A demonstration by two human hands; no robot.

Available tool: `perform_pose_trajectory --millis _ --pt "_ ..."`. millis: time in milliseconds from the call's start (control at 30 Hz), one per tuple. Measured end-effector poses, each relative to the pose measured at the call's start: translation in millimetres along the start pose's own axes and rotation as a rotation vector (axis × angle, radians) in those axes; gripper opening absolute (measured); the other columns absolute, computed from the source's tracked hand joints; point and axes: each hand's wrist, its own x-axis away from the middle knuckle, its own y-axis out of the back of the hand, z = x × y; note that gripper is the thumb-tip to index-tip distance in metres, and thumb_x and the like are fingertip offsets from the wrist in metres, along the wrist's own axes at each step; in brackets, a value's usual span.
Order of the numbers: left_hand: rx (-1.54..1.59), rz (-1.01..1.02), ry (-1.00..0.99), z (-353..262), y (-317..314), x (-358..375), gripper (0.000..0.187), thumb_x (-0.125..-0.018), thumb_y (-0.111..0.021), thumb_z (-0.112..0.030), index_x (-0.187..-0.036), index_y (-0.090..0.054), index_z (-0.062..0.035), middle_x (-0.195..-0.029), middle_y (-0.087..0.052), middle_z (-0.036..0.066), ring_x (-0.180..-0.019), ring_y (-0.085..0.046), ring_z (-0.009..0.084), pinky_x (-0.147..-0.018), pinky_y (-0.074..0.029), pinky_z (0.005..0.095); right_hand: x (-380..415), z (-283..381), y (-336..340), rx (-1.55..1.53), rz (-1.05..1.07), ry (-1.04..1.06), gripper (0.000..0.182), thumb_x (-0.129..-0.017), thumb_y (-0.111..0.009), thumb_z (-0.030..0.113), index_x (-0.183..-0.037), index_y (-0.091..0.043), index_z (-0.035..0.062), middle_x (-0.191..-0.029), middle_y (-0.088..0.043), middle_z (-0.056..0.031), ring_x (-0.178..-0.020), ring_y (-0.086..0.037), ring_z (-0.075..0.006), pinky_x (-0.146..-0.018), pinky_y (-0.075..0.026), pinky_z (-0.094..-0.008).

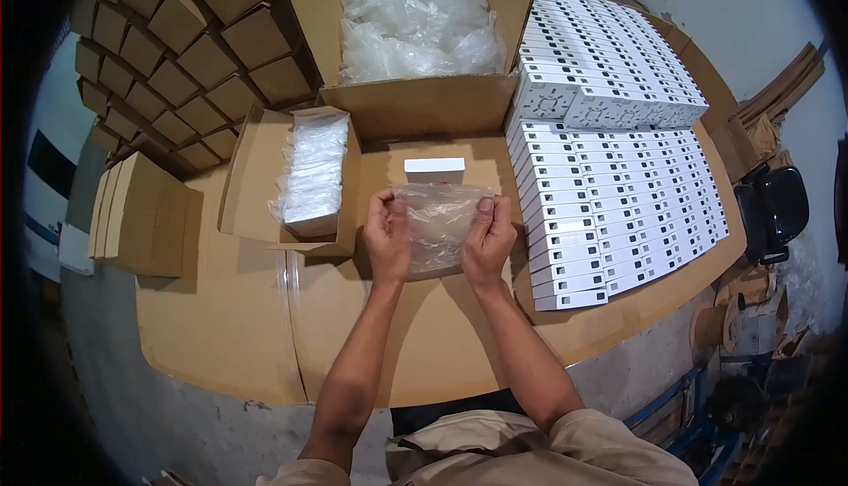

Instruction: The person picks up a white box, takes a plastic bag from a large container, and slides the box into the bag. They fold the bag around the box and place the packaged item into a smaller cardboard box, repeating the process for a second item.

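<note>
Between my two hands a clear plastic bag is stretched out over the cardboard-covered table. My left hand pinches its left side, and my right hand grips the right side with the thumb on top. Just beyond the bag lies a small white box, its near side partly covered by the bag. I cannot make out anything inside the bag. To the left, an open carton holds a row of white boxes wrapped in plastic.
Stacks of white boxes fill the right side of the table. A large carton of loose plastic bags stands at the back. Brown cartons are piled at the back left, with folded ones below. A black chair is at far right.
</note>
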Motion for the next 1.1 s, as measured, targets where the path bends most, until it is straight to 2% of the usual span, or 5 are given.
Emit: perform_pose_trajectory --millis 267,467,667,767,1100 --pt "-0.105 0.241 0.147 -12.1 3.7 0.0 0.038 -0.079 -0.091 -0.018 -0.103 -0.069 -0.0008 -0.095 -0.072 0.006 -0.087 -0.067 0.0126 -0.080 -0.055 0.0297 -1.1 -1.8 3.0 -0.236 0.097 -0.164 0.020 -0.108 -0.055 0.018 -0.097 -0.057 0.0005 -0.075 -0.054 0.0017 -0.068 -0.049 -0.0077 -0.059 -0.042 -0.0248" --pt "-0.138 0.317 0.078 -18.2 8.8 -6.0 0.040 -0.077 -0.092 -0.016 -0.106 -0.070 0.0008 -0.097 -0.073 0.006 -0.088 -0.067 0.0114 -0.079 -0.055 0.0286 -4.7 -6.4 6.0 -0.222 0.001 -0.123 0.018 -0.106 -0.059 0.018 -0.102 -0.064 0.0009 -0.086 -0.061 -0.0018 -0.075 -0.053 -0.0074 -0.067 -0.045 -0.0253" --pt "-0.160 0.366 0.068 -11.8 12.5 -6.9 0.038 -0.077 -0.092 -0.016 -0.106 -0.072 -0.0016 -0.095 -0.074 0.005 -0.085 -0.067 0.0103 -0.075 -0.056 0.0278 -18.3 15.2 21.1 0.161 0.059 0.348 0.017 -0.090 -0.073 0.008 -0.106 -0.070 0.0049 -0.113 -0.067 -0.0092 -0.101 -0.060 -0.0235 -0.085 -0.047 -0.0363" --pt "-0.158 0.392 0.065 -14.6 10.9 -6.5 0.038 -0.076 -0.092 -0.017 -0.106 -0.073 -0.0024 -0.094 -0.074 0.005 -0.083 -0.068 0.0104 -0.074 -0.056 0.0284 -14.0 24.0 23.4 0.188 0.133 0.296 0.020 -0.082 -0.078 0.006 -0.102 -0.074 0.0086 -0.118 -0.066 -0.0086 -0.112 -0.055 -0.0291 -0.092 -0.044 -0.0396" --pt "-0.257 0.383 0.093 -10.8 13.3 -9.3 0.031 -0.080 -0.087 -0.007 -0.104 -0.068 -0.0025 -0.096 -0.071 0.003 -0.088 -0.067 0.0115 -0.078 -0.056 0.0289 -12.2 20.6 26.4 0.261 0.182 0.401 0.017 -0.080 -0.078 0.004 -0.095 -0.071 0.0089 -0.109 -0.067 -0.0039 -0.108 -0.056 -0.0271 -0.093 -0.041 -0.0405"
